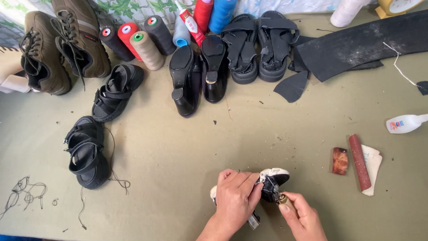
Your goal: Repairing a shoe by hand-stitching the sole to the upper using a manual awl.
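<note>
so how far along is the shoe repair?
In hand: the left hand pins down a white-soled shoe while the right hand works a small tool at its dark upper. Nothing looks clearly finished. Black heels, strap sandals and brown lace-ups sit untouched along the table.

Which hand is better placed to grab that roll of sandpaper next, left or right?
Probably the right. The right hand lies on the same side as the reddish sandpaper roll, with bare table between them. The left hand grips the small shoe and would have to cross over.
</note>
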